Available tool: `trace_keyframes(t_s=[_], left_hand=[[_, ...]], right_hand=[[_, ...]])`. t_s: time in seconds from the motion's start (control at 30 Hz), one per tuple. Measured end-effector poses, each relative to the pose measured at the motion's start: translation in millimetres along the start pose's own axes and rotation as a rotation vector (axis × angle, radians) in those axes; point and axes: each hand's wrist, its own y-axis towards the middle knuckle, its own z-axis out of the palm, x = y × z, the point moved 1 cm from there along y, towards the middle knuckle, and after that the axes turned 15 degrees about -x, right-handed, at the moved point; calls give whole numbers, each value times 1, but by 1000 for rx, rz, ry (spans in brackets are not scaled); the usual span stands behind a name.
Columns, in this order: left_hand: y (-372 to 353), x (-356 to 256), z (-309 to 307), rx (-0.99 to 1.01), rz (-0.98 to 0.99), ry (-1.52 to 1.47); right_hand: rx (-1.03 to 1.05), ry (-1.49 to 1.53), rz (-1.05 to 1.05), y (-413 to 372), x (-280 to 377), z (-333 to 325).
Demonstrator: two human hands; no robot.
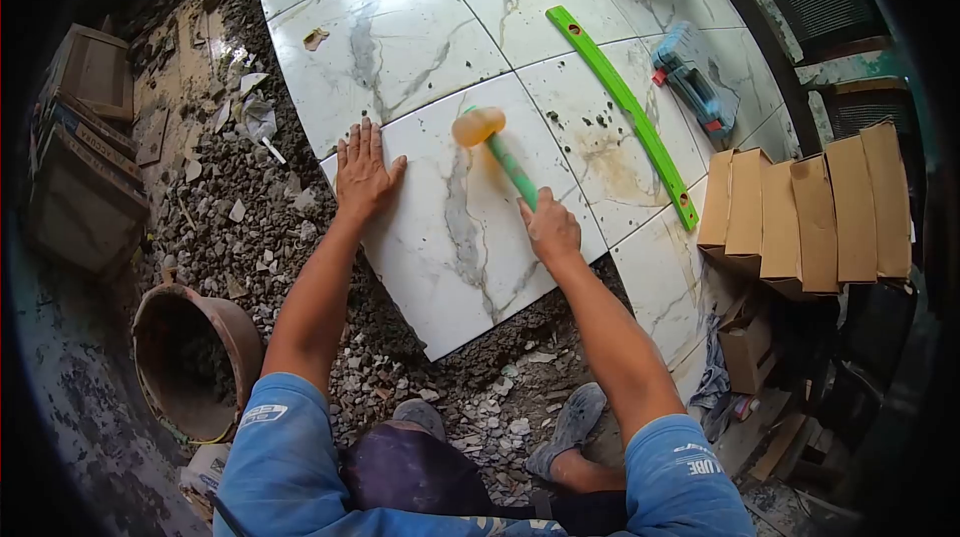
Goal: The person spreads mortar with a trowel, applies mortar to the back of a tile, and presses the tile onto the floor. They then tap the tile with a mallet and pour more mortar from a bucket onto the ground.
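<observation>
A white marbled tile (440, 247) lies on dark mortar and gravel, its front corner toward me. My left hand (366, 174) rests near the tile's left corner with its fingers spread. In my right hand (553, 227) is the green handle of a mallet (513, 170). The mallet's orange-yellow head is over the upper middle of the tile; whether it touches the surface cannot be told. Behind and to the right, other marbled tiles (400, 27) border this one. A bright green level (625, 107) lies across the tiles on the right.
A bucket (225, 327) with dark mortar stands at the lower left. Loose rubble (290, 222) covers the left ground. Cardboard boxes (815, 212) stand at the right, near a blue-grey tool (693, 87). More boxes (90, 167) are at the far left.
</observation>
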Motion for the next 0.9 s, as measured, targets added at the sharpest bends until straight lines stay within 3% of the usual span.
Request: trace_keyframes(t_s=[0.1,0.17,0.3,0.47,0.67,0.77,0.9], left_hand=[[-3,0,3,22,-11,-13],[2,3,5,15,0,-7],[3,2,2,23,3,-7],[1,0,0,-13,6,-3],[6,-7,7,15,83,92],[28,-47,8,-26,324,-4],[56,-163,-4,-44,693,-146]], right_hand=[[-57,43,51,0,9,-18],[-194,165,-87,-15,19,-36],[-251,367,-131,-53,19,-61],[-287,539,-33,-119,-12,-48],[-57,470,175,-198,-59,-16],[-114,515,247,-203,-68,-16],[-305,547,235,-191,-64,-50]])
